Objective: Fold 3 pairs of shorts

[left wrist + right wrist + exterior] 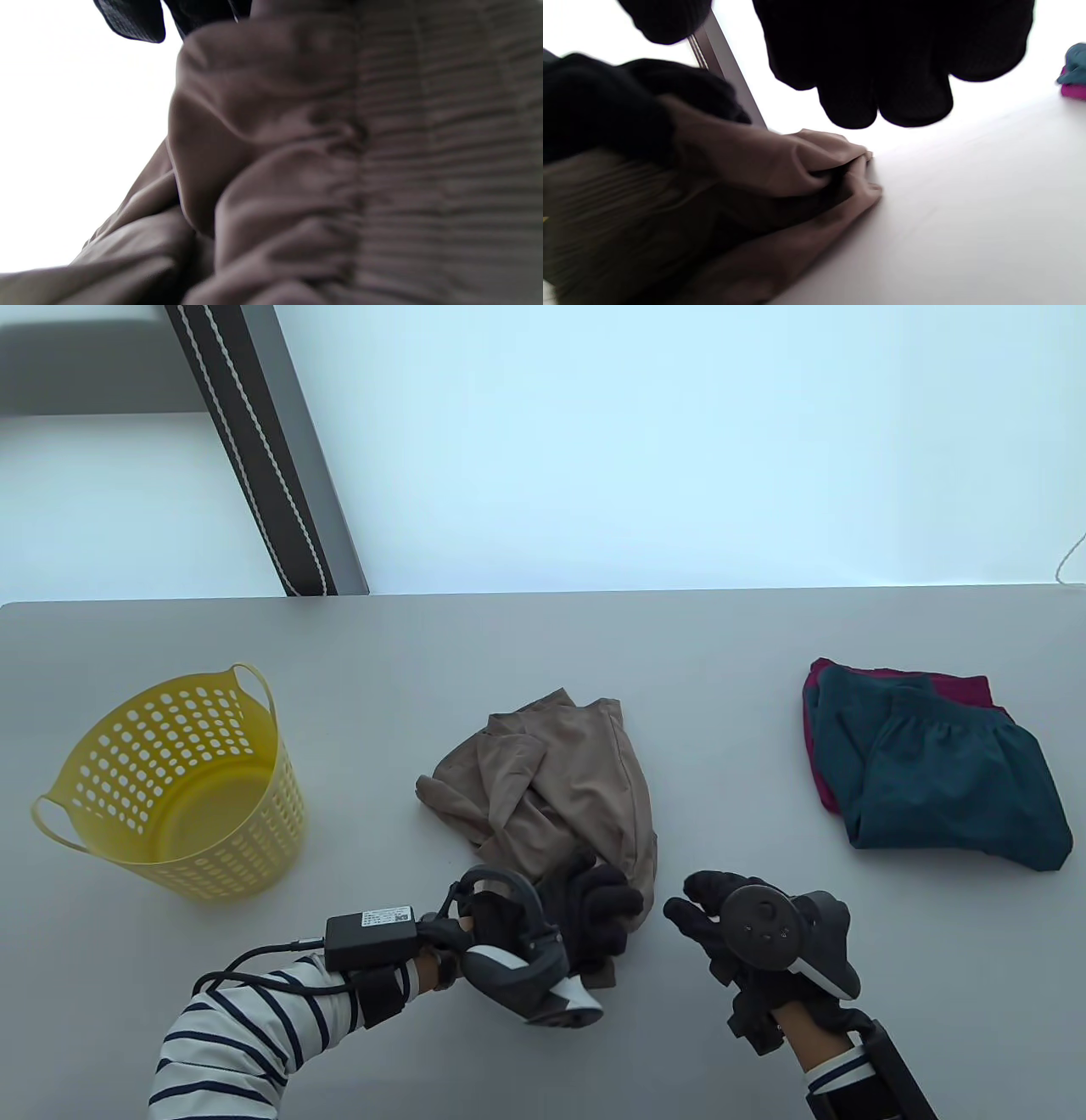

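Crumpled tan shorts (551,780) lie at the table's middle, their near end gathered under my left hand (594,908), whose fingers curl round the ribbed waistband (424,169). My right hand (708,912) hovers just right of that, fingers relaxed and holding nothing; in the right wrist view its fingers (882,84) hang above the bare table beside the tan shorts (763,169). Teal shorts (942,768) lie folded on top of magenta shorts (963,689) at the right.
A yellow perforated basket (182,789) stands at the left of the grey table (747,1052). A dark striped band (263,449) runs beyond the far edge. My striped left sleeve (246,1035) enters from the bottom.
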The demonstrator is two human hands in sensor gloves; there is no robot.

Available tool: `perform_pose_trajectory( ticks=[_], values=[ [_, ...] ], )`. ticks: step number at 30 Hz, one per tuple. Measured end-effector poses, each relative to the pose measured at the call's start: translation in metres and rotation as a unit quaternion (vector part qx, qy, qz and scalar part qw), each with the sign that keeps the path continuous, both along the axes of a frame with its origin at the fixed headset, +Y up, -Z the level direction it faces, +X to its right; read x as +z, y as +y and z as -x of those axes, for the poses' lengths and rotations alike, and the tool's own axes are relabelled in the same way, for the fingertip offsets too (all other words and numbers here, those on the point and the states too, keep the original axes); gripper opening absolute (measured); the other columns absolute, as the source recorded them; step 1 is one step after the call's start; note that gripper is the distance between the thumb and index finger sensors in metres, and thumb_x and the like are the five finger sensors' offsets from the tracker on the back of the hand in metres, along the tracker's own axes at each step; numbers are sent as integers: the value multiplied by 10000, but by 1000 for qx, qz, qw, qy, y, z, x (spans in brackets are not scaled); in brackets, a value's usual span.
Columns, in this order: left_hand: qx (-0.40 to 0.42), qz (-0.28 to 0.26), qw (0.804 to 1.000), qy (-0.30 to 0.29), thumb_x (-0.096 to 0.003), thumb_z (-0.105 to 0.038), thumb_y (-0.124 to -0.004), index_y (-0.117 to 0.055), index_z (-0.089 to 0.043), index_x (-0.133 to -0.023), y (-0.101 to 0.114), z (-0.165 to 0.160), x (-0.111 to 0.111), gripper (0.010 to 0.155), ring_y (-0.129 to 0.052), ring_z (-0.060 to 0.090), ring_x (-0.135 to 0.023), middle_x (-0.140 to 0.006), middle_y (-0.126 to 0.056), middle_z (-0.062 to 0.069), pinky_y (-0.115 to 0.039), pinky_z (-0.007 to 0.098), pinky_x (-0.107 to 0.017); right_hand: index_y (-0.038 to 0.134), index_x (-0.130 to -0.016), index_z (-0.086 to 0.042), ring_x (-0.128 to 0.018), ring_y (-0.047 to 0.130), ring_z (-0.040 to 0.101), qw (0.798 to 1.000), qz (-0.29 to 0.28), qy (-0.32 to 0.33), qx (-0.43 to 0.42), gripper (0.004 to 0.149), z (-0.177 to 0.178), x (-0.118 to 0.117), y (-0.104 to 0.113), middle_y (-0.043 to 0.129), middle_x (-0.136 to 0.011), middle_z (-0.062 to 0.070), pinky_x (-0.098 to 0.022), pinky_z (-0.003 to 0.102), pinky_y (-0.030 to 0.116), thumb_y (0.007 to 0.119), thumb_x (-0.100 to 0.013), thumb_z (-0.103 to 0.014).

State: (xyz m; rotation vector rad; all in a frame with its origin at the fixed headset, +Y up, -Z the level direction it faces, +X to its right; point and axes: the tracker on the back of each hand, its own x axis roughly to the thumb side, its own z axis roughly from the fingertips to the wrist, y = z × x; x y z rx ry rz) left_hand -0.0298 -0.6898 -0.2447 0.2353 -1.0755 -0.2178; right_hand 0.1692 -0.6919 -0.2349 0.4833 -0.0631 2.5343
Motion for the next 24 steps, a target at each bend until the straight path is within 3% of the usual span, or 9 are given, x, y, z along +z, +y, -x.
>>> perform_pose_trajectory(
  ticks=[2, 5, 8, 10, 14, 17, 19, 21, 24],
  values=[
    [65, 29, 997, 33, -482, -425, -480, -543, -233, -852, 21, -3, -10, 421, -834, 324, -995, -1109, -618, 97, -691, 625, -722, 500, -1016, -156, -935, 667, 456, 995, 38, 52, -75, 775, 5, 2, -2, 644, -1019, 151, -640, 652, 490, 570, -418, -643],
    [186, 44, 979, 72, -502, -425, -499, -567, -189, -816, 61, -7, -22, 399, -943, 222, -914, -1032, -730, 22, -755, 578, -710, 375, -1066, -141, -1010, 503, 487, 985, 83, 94, -119, 886, 17, 6, -9, 533, -1085, 162, -666, 666, 396, 607, -393, -668],
    [238, 34, 968, 76, -491, -446, -568, -623, -192, -746, 92, -8, -22, 365, -1062, 84, -741, -869, -859, -106, -847, 481, -685, 473, -1026, -155, -945, 717, 398, 994, 60, 38, -86, 759, 19, 6, -14, 705, -986, 97, -659, 612, 521, 678, -433, -582],
    [251, 26, 965, 67, -474, -454, -623, -648, -200, -712, 108, -4, -19, 349, -1099, 20, -628, -779, -904, -154, -896, 426, -659, 636, -941, -180, -790, 919, 326, 992, 63, -4, -106, 580, 12, 1, -13, 861, -846, 50, -616, 557, 654, 737, -450, -472],
    [286, 31, 954, 80, -461, -452, -669, -660, -215, -700, 139, 19, -23, 337, -1116, -9, -514, -712, -949, -150, -940, 386, -626, 709, -888, -146, -707, 965, 353, 991, 74, -19, -108, 512, 1, -5, -15, 906, -781, 93, -557, 574, 694, 793, -441, -382],
    [329, 32, 939, 93, -467, -421, -682, -544, -293, -824, 166, 47, -28, 403, -1116, -16, -476, -722, -949, -136, -958, 373, -611, 754, -853, -146, -670, 985, 365, 997, 73, -8, -38, 457, 1, -7, -20, 938, -742, 98, -533, 586, 704, 801, -436, -329],
    [302, 66, 948, 70, -496, -376, -683, -349, -289, -971, 182, 69, -31, 588, -1099, 16, -522, -798, -898, -91, -936, 399, -629, 749, -856, -175, -681, 983, 353, 995, 83, -9, -51, 448, 3, -9, -20, 938, -747, 78, -542, 582, 704, 779, -442, -343],
    [285, 69, 953, 72, -498, -341, -685, -275, -294, -1022, 189, 87, -30, 667, -1092, 51, -560, -836, -877, -63, -921, 426, -638, 739, -865, -158, -700, 959, 384, 992, 88, -15, -89, 444, 2, -10, -14, 921, -763, 99, -549, 600, 681, 769, -454, -322],
    [203, 23, 975, 84, -488, -337, -706, -362, -285, -1054, 197, 114, -24, 665, -1088, 57, -585, -863, -858, -53, -921, 436, -640, 721, -878, -164, -708, 939, 421, 995, 6, -63, -81, 435, -11, -12, 16, 897, -779, 127, -544, 622, 674, 749, -464, -295]
  ],
)
